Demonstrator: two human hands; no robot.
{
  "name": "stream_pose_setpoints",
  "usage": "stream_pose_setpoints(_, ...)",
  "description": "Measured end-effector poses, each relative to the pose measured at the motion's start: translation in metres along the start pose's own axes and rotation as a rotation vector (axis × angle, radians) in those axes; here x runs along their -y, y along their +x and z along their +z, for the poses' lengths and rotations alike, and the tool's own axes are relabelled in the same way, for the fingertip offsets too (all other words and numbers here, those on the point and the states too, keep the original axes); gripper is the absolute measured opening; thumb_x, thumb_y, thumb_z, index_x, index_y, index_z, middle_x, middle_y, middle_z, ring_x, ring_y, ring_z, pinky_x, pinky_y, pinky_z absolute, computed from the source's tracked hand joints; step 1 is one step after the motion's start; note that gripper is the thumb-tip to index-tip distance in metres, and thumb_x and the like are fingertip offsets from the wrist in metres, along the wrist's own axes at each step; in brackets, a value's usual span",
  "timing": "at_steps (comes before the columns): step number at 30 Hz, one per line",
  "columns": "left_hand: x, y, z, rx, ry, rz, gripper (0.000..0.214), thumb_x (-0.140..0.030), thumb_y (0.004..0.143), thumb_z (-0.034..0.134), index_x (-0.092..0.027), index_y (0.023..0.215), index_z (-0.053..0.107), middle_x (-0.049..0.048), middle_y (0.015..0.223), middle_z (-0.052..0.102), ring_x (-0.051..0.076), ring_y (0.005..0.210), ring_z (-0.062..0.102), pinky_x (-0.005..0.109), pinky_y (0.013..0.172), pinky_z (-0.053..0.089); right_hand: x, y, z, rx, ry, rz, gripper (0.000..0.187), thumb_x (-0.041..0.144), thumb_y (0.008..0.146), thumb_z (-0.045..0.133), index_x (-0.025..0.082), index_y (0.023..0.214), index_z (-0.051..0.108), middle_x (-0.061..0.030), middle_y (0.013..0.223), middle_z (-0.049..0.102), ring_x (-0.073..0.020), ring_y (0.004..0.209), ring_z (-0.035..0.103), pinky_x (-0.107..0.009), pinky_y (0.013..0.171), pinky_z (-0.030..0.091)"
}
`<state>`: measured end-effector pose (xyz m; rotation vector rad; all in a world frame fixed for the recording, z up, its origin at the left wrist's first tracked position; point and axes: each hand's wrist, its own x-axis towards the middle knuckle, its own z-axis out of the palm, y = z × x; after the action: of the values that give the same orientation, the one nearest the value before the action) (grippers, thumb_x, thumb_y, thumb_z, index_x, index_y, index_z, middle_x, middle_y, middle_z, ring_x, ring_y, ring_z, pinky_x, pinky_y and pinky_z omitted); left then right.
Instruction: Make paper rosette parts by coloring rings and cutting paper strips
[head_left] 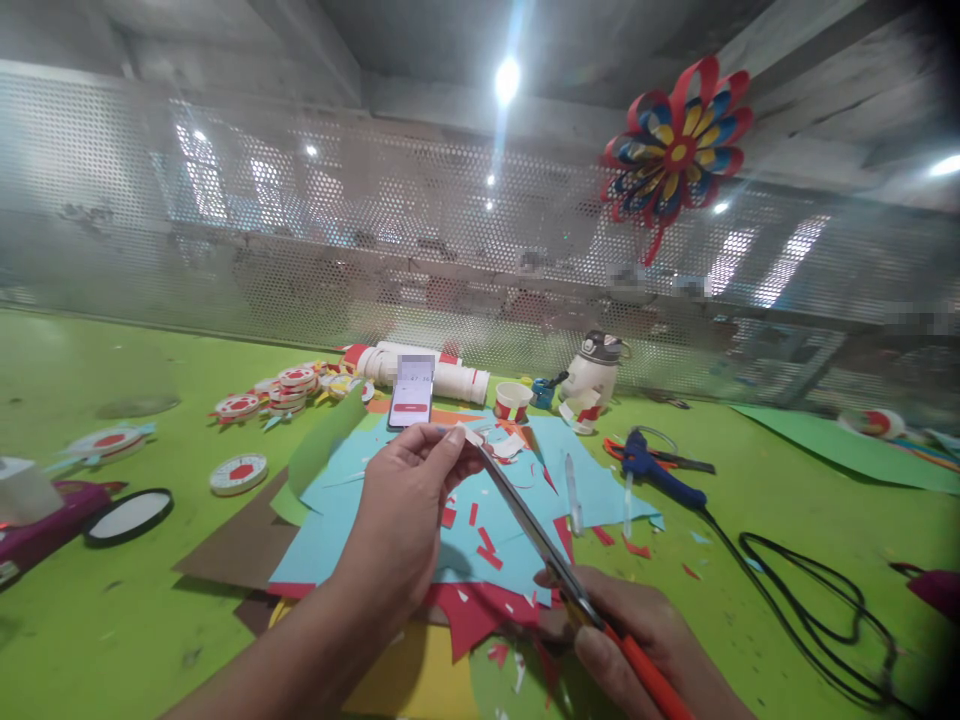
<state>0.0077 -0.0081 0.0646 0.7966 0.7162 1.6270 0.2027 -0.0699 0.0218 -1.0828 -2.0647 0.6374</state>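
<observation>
My left hand [405,510] is raised over a pile of coloured paper sheets [360,520], its thumb and fingers pinched on a small pale paper piece [472,437]. My right hand [637,640] grips orange-handled scissors [555,560] low at the front. Their long blades point up and left, and the tips meet the paper piece at my left fingertips. Red paper scraps [484,545] lie on the light blue sheet below.
A phone [412,392] stands propped behind the sheets, before white rolls [450,375]. A blue glue gun [660,470] with a black cord [810,590] lies right. Round paper discs [285,390] lie left, and a paper flower [679,150] hangs on the mesh wall.
</observation>
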Motion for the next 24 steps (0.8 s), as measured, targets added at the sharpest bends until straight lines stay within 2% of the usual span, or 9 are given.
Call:
stream_pose_setpoints(3,0.0002,0.0004,0.0,0.006,0.004,-0.001,0.015,-0.024,0.07,0.073,-0.013,0.069,0.063,0.0023,0.068,0.066,0.013,0.069,0.061,0.03,0.077,0.05,0.0022,0.0017,-0.0007,0.009,0.006,-0.002,0.044,0.052,0.091,0.041,0.018,0.099,0.068,-0.0049,0.072,0.066,-0.0182,0.062,0.06,-0.024,0.057,0.048)
stream_pose_setpoints(10,-0.0001,-0.0001,-0.0012,0.009,0.031,-0.002,0.015,-0.025,0.072,0.071,-0.013,0.069,0.063,0.0034,0.07,0.066,0.014,0.072,0.061,0.031,0.079,0.049,0.0083,0.0044,-0.0038,0.116,0.009,0.001,0.04,0.048,0.094,0.037,0.018,0.087,0.063,-0.0042,0.072,0.064,-0.0169,0.063,0.058,-0.024,0.058,0.046)
stream_pose_setpoints(16,0.001,-0.0011,-0.0021,0.017,0.04,0.0,0.014,-0.024,0.072,0.07,-0.013,0.069,0.063,0.0039,0.071,0.066,0.015,0.073,0.062,0.032,0.081,0.049,0.0015,0.0001,0.0009,-0.014,-0.054,0.003,0.048,0.057,0.09,0.04,0.019,0.097,0.068,-0.0051,0.072,0.067,-0.0177,0.061,0.061,-0.024,0.055,0.049)
stream_pose_setpoints(24,-0.0011,-0.0013,-0.001,0.009,0.045,-0.002,0.015,-0.025,0.07,0.071,-0.013,0.068,0.063,0.0037,0.07,0.067,0.015,0.072,0.062,0.032,0.08,0.049,0.0054,0.0018,-0.0029,0.01,-0.092,-0.021,0.04,0.048,0.092,0.044,0.018,0.104,0.068,-0.0053,0.073,0.069,-0.0178,0.062,0.063,-0.024,0.057,0.051)
